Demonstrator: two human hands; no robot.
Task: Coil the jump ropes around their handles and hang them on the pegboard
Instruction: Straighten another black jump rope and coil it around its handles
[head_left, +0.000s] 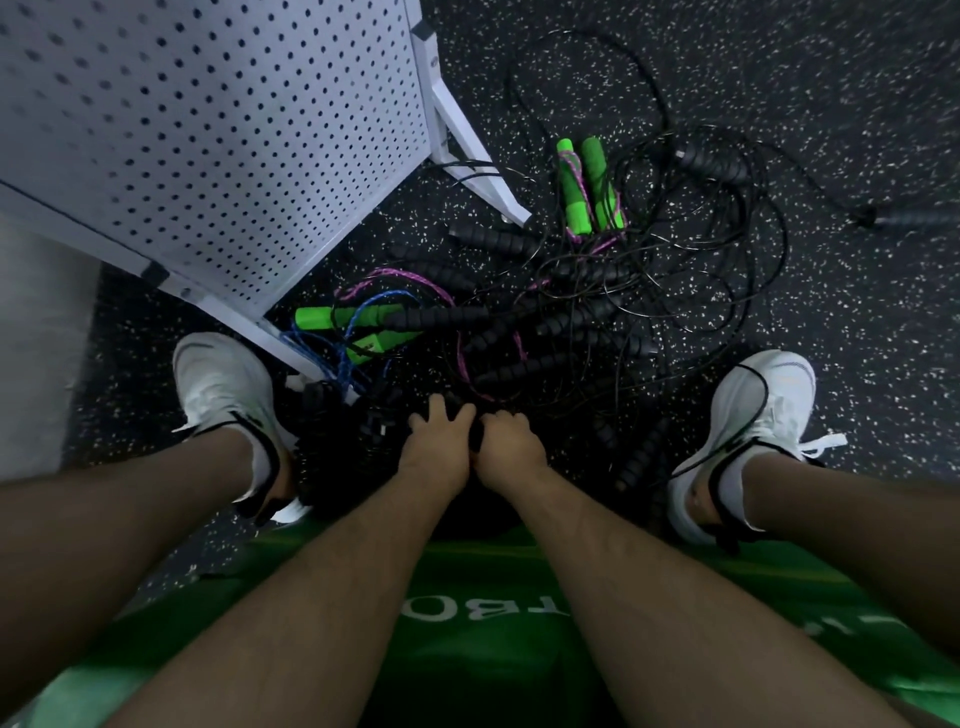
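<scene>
Black speckled rubber floor (857, 104); the person sits low on it, legs apart.

Left: white pegboard (208, 130) stands on its frame at the far-left side of the floor. No hooks or hung ropes visible on the part in view. White left shoe (223, 379) is just beside the frame's foot.

Left of centre: blue-corded rope (363, 325) with green handles lies loose against the pegboard foot.

Centre, nearest the person: left hand (439, 439) and right hand (509, 444) are pressed together. Fingers of both curl round a black handle (475, 435) between them. Cord at the grip is too dark to trace.

Centre to right: tangle of black ropes (571, 322), handles and thin cords crossed over one another. Beyond it, the pink-corded rope (589, 187), green handles side by side, cord partly wound. White right shoe (753, 405) sits under a stray loop. Lone black handle (914, 218) lies far right.

Judgement: the step is an early one, picking one black rope out of the heap. Next move calls for pairing its handles, pulling the cord free of the tangle without dragging the neighbours, then winding.
</scene>
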